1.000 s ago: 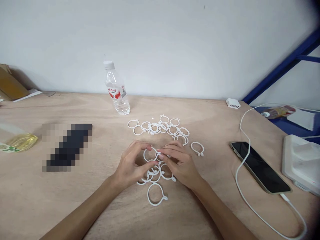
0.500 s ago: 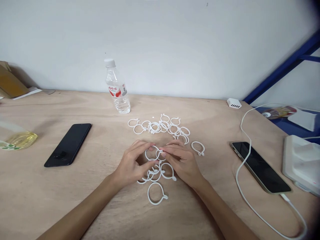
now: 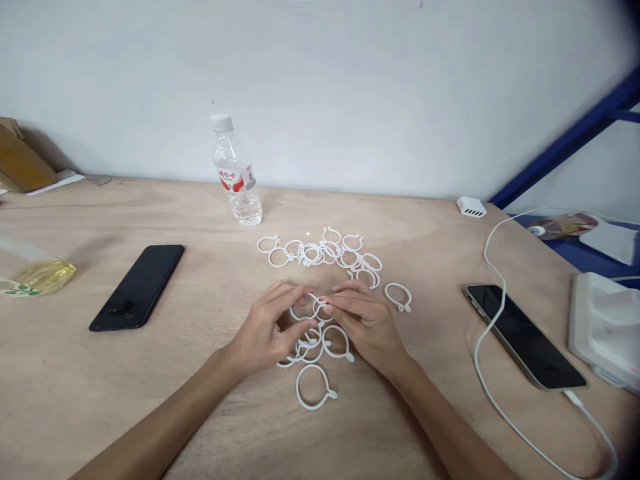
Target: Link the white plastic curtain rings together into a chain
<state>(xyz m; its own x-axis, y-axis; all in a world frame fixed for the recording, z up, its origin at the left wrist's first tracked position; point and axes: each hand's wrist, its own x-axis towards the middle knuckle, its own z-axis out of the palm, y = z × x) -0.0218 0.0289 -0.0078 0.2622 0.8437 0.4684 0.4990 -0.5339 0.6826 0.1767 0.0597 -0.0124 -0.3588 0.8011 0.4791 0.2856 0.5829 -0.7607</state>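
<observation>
White ring [image 3: 303,319] at frame centre: your left hand [image 3: 267,328] grips rim between thumb and forefinger, right hand [image 3: 367,325] pinches clasp [image 3: 322,303]. Loose rings [image 3: 327,344] lie just below in frame. Risk: uneven pinch could twist ring, slipping clasp from your right hand.

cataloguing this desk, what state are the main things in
White plastic ring: held between left hand and right hand, clip unclear
Loose white plastic rings: lying on pale wooden table
Clear plastic bottle: standing, capped
Black rectangular phone: flat, screen dark
Pale-cased black phone: screen dark, white cable plugged in
</observation>
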